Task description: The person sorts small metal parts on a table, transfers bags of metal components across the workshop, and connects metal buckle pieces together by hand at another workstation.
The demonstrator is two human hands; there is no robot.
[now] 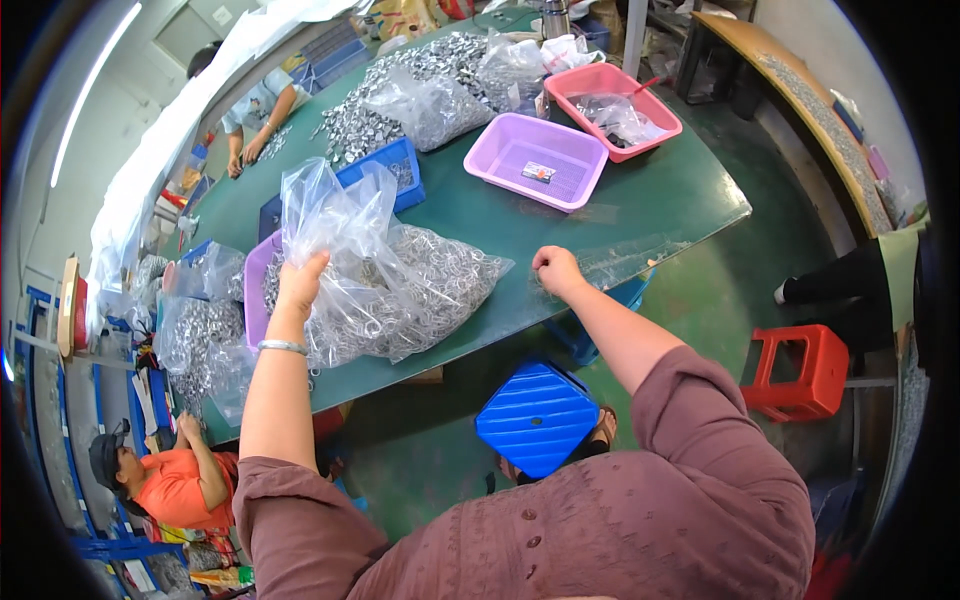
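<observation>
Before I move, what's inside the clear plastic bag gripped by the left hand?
Inside the clear plastic bag, silvery metal pieces, many looped or hook-like, fill the lower part. Folds near the left hand veil some; whatever lies deeper is covered.

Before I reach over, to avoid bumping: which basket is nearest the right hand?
The lilac basket just beyond the right hand; the pink basket stands farther back, others farther left.
</observation>
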